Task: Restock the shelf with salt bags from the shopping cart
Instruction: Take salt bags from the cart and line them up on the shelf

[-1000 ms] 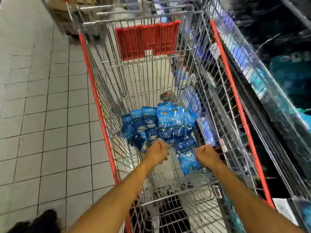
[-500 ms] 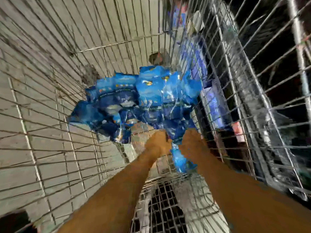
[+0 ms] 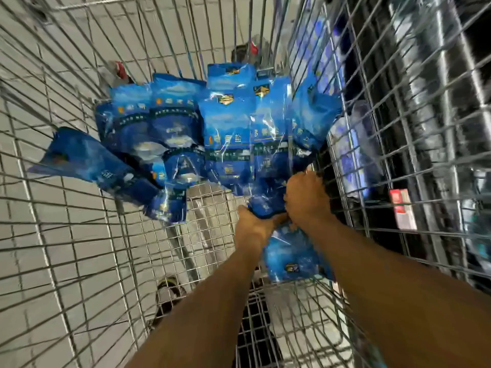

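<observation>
Both hands (image 3: 279, 219) now deeper among salt bags (image 3: 228, 134)

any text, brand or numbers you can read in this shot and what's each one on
Nothing can be read for certain.
Salt bags: light characters and a gold emblem are printed on the blue fronts, too blurred to quote.
Near bag under the hands: small gold badge, unreadable.
Red and white tag beyond the shopping cart wall: print too blurred to read.

blurred print on blue salt bags (image 3: 228, 134), nothing legible
</observation>
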### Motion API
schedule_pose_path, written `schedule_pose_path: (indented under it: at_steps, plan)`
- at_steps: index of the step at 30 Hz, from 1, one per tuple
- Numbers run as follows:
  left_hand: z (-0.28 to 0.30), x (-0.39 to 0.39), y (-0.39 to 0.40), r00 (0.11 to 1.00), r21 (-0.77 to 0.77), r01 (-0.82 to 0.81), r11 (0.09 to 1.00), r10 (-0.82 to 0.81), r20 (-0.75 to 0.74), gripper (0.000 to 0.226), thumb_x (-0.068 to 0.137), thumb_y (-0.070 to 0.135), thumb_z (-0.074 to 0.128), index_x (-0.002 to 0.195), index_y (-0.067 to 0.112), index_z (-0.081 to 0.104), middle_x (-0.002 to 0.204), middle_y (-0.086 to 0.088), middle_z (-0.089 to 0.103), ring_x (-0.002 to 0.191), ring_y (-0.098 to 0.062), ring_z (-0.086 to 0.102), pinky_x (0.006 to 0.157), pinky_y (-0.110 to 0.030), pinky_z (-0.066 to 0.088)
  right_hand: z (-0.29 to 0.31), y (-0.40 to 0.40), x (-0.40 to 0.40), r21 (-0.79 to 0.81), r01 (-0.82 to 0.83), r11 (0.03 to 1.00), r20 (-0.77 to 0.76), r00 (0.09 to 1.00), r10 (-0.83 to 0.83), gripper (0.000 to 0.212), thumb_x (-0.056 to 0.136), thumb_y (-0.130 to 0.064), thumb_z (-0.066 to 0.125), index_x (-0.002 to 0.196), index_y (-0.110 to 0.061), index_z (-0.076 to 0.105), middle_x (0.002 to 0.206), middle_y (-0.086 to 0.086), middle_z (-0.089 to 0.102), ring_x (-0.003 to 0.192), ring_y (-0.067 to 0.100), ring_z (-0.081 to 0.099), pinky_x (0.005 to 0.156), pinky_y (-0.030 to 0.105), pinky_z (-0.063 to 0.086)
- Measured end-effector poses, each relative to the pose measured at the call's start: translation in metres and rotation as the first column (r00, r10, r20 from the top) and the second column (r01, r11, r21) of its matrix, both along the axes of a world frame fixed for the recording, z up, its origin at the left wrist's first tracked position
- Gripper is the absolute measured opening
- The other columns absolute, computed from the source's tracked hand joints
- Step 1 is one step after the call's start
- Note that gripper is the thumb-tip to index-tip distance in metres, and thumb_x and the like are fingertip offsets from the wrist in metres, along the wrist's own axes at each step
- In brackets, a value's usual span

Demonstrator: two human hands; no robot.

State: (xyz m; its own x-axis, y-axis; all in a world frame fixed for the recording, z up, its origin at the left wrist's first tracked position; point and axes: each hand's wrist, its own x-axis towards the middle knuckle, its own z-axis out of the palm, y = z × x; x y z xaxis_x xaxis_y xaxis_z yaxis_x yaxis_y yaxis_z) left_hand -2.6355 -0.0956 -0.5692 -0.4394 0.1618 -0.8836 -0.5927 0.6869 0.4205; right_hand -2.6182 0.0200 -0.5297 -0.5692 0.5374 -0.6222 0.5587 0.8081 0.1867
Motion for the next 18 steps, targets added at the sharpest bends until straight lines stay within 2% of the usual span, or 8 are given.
schedule_pose_path:
  at_steps: [1,3,6,8,10,13,15,18]
  plan:
    - [0.001,0.001,0.0,1.0,-0.027,0.003,1.0,-0.003,-0.025,0.079,0.05,0.045,0.088,0.109,0.019,0.043,0.093,0.0,0.066,0.08,-0.024,0.068,0.076,-0.044,0.059,-0.001,-0.001,0.0,0.007,0.002,1.0,-0.011,1.0,-0.002,0.02,0.091,-0.014,0.058,0.11,-0.009,0.065,0.111,0.01,0.061,0.112,0.03,0.055,0.095,0.037,0.045]
    - [0.003,0.003,0.003,0.999,-0.076,0.002,0.997,-0.006,-0.051,0.069,0.06,0.042,0.086,0.106,0.021,0.04,0.086,0.003,0.062,0.07,-0.018,0.063,0.068,-0.038,0.058,0.001,-0.007,0.001,0.017,0.166,0.986,-0.12,0.979,-0.163,0.022,0.092,-0.011,0.058,0.113,-0.005,0.061,0.115,0.015,0.06,0.113,0.033,0.055,0.088,0.04,0.05]
    - [0.006,0.009,0.007,0.997,-0.092,-0.049,0.995,0.043,-0.07,0.059,0.068,0.037,0.083,0.102,0.023,0.037,0.083,0.006,0.055,0.062,-0.009,0.054,0.056,-0.026,0.05,0.0,-0.018,0.008,-0.068,0.369,0.927,-0.201,0.905,-0.375,0.031,0.096,-0.011,0.054,0.124,-0.003,0.043,0.118,0.022,0.061,0.109,0.04,0.06,0.078,0.045,0.05]
    - [0.009,0.007,0.001,0.992,-0.116,-0.066,0.991,0.053,-0.118,0.064,0.062,0.038,0.087,0.1,0.021,0.038,0.089,0.004,0.056,0.069,-0.015,0.058,0.061,-0.027,0.052,-0.003,-0.019,0.01,-0.153,0.434,0.888,-0.178,0.872,-0.457,0.047,0.096,-0.015,0.056,0.133,-0.001,0.032,0.121,0.025,0.061,0.109,0.042,0.061,0.078,0.044,0.048]
    - [0.009,0.0,-0.01,0.993,-0.108,-0.073,0.991,0.062,-0.105,0.072,0.056,0.037,0.091,0.104,0.016,0.042,0.095,0.001,0.06,0.081,-0.021,0.062,0.076,-0.035,0.056,-0.004,-0.013,0.01,-0.274,0.496,0.824,-0.117,0.833,-0.541,0.07,0.089,-0.024,0.07,0.14,0.002,0.029,0.126,0.023,0.058,0.114,0.041,0.059,0.086,0.043,0.051]
    - [0.004,-0.017,-0.036,0.986,0.026,-0.168,0.985,0.168,0.014,0.07,0.061,0.019,0.093,0.118,0.006,0.054,0.108,-0.009,0.07,0.096,-0.025,0.069,0.084,-0.038,0.058,-0.001,-0.011,0.01,-0.408,0.488,0.772,-0.01,0.843,-0.538,0.061,0.079,-0.032,0.08,0.124,-0.002,0.053,0.118,0.018,0.062,0.109,0.034,0.062,0.087,0.037,0.053]
    - [0.007,-0.029,-0.053,0.968,0.097,-0.245,0.965,0.239,0.069,0.065,0.065,0.006,0.089,0.121,0.002,0.056,0.111,-0.015,0.071,0.093,-0.026,0.07,0.073,-0.032,0.06,0.001,-0.02,0.016,-0.464,0.454,0.76,0.027,0.865,-0.5,0.052,0.082,-0.029,0.077,0.121,-0.005,0.052,0.111,0.018,0.064,0.102,0.034,0.064,0.078,0.035,0.052]
    - [0.006,-0.047,-0.074,0.967,0.125,-0.254,0.959,0.253,0.026,0.069,0.067,-0.004,0.085,0.124,0.008,0.047,0.11,-0.008,0.067,0.094,-0.024,0.067,0.083,-0.04,0.057,-0.002,-0.03,0.023,-0.472,0.378,0.796,-0.018,0.899,-0.438,0.05,0.087,-0.032,0.069,0.124,-0.008,0.047,0.107,0.018,0.065,0.098,0.034,0.064,0.076,0.037,0.053]
